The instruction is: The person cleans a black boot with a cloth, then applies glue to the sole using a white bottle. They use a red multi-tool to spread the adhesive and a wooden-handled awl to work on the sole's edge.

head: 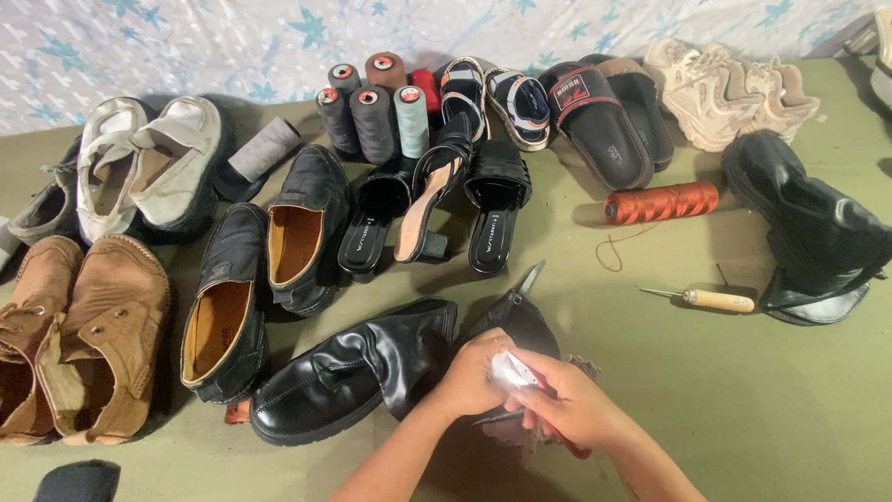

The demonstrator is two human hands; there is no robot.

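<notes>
My left hand [472,376] and my right hand [578,405] meet at the bottom centre, both pinching a small bright white object [512,371] between their fingers. What the object is cannot be told. Under the hands lies a dark shoe part [517,321] with a pair of scissors [529,278] poking out behind it. A black leather shoe [358,364] lies on its side just left of my left hand. A reddish cloth [581,368] shows under my right hand.
Brown shoes [79,335], white shoes [149,167], black loafers [265,270], black sandals [437,204] and slides [604,112] crowd the olive mat. Thread cones [372,116] stand at the back. An orange spool [662,202], an awl [714,299], a black boot [808,228] and beige sneakers [734,88] lie right.
</notes>
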